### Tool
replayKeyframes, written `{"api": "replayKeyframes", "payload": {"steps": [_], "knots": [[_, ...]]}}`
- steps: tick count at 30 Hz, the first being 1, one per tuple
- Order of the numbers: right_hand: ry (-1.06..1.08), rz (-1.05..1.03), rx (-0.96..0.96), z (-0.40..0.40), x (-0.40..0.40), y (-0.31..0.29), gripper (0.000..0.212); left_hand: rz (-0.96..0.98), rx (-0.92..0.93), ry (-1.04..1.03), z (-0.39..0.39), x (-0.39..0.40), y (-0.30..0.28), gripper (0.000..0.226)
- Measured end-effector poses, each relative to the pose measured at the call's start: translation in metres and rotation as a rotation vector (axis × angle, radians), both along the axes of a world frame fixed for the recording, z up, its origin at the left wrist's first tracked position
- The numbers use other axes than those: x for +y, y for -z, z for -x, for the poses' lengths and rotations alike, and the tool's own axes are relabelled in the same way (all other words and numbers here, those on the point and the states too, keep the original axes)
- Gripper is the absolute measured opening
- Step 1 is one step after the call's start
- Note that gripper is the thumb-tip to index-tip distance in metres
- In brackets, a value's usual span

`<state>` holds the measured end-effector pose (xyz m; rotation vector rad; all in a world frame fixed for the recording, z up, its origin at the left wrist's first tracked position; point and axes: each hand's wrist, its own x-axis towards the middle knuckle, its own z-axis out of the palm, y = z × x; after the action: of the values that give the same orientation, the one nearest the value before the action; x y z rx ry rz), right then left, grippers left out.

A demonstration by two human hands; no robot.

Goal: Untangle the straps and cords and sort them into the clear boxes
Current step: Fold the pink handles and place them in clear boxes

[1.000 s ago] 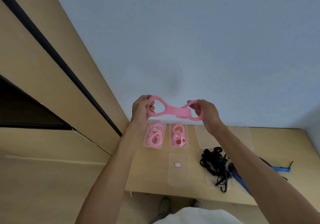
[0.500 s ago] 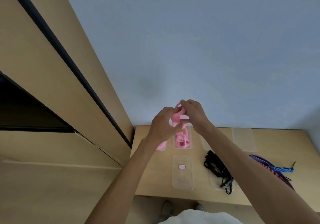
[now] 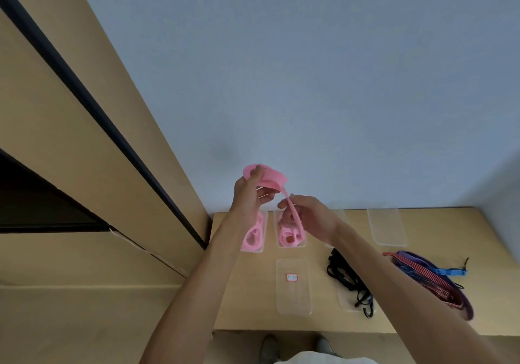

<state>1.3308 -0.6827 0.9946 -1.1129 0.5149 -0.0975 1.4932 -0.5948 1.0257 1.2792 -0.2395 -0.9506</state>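
- Pink strap (image 3: 270, 178) hangs in the air above the bench (image 3: 318, 321), held at both ends: my left hand (image 3: 249, 195) grips its upper loop, my right hand (image 3: 306, 214) pinches the lower run between thumb and fingers.
- Below my wrists, two clear boxes (image 3: 291, 233) hold more pink straps, partly hidden by my hands.
- Nearer me, a clear lid (image 3: 294, 287) with a small red label, too blurred to read.
- Black cords (image 3: 349, 279) lie tangled to the right, my forearm covering part of them.
- Red-and-blue straps (image 3: 433, 279) lie past my arm.
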Motion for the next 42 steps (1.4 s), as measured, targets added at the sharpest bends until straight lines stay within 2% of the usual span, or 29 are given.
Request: {"api": "replayKeyframes", "payload": {"steps": [3, 6, 8, 11, 13, 21, 26, 28, 31, 33, 35, 36, 38, 40, 42], "knots": [[0.042, 0.032, 0.014, 0.005, -0.005, 0.003, 0.016, -0.183, -0.246, -0.074, -0.014, 0.005, 0.010, 0.012], [0.164, 0.010, 0.081, 0.011, -0.012, 0.010, 0.034, -0.279, -0.360, -0.130, -0.026, 0.014, 0.022, 0.020], [0.260, -0.059, 0.104, 0.014, -0.015, 0.012, 0.033, -0.319, -0.363, -0.180, -0.035, 0.021, 0.028, 0.024], [0.356, -0.148, 0.127, 0.018, -0.016, 0.016, 0.017, -0.305, -0.169, -0.208, -0.047, 0.031, 0.031, 0.022], [0.365, -0.143, 0.124, 0.018, -0.015, 0.016, 0.018, -0.307, -0.106, -0.168, -0.047, 0.035, 0.033, 0.023], [0.393, -0.175, -0.078, -0.009, -0.007, -0.001, 0.029, -0.336, -0.288, 0.052, -0.022, 0.021, 0.039, 0.022], [0.582, 0.135, 0.015, -0.028, 0.000, -0.011, 0.022, -0.259, -0.273, 0.245, -0.006, 0.015, 0.026, 0.030], [0.607, 0.236, 0.060, -0.034, 0.003, -0.009, 0.025, -0.230, -0.294, 0.299, 0.003, 0.013, 0.019, 0.033], [0.638, 0.415, 0.150, -0.039, 0.006, -0.007, 0.014, -0.200, -0.349, 0.408, 0.018, 0.008, 0.008, 0.035], [0.614, 0.522, 0.197, -0.039, 0.006, -0.008, 0.025, -0.202, -0.411, 0.504, 0.022, 0.008, 0.007, 0.030], [0.565, 0.595, 0.253, -0.039, 0.005, -0.009, 0.046, -0.227, -0.484, 0.595, 0.021, 0.010, 0.010, 0.042], [0.533, 0.641, 0.275, -0.037, 0.003, -0.010, 0.049, -0.249, -0.519, 0.629, 0.021, 0.010, 0.012, 0.048], [0.452, 0.712, 0.292, -0.033, 0.000, -0.009, 0.036, -0.291, -0.605, 0.651, 0.022, 0.010, 0.017, 0.052], [0.405, 0.699, 0.267, -0.027, 0.000, -0.006, 0.023, -0.298, -0.644, 0.608, 0.021, 0.007, 0.022, 0.043], [0.380, 0.690, 0.245, -0.024, 0.001, -0.002, 0.028, -0.259, -0.564, 0.521, 0.021, 0.004, 0.024, 0.028]]}}
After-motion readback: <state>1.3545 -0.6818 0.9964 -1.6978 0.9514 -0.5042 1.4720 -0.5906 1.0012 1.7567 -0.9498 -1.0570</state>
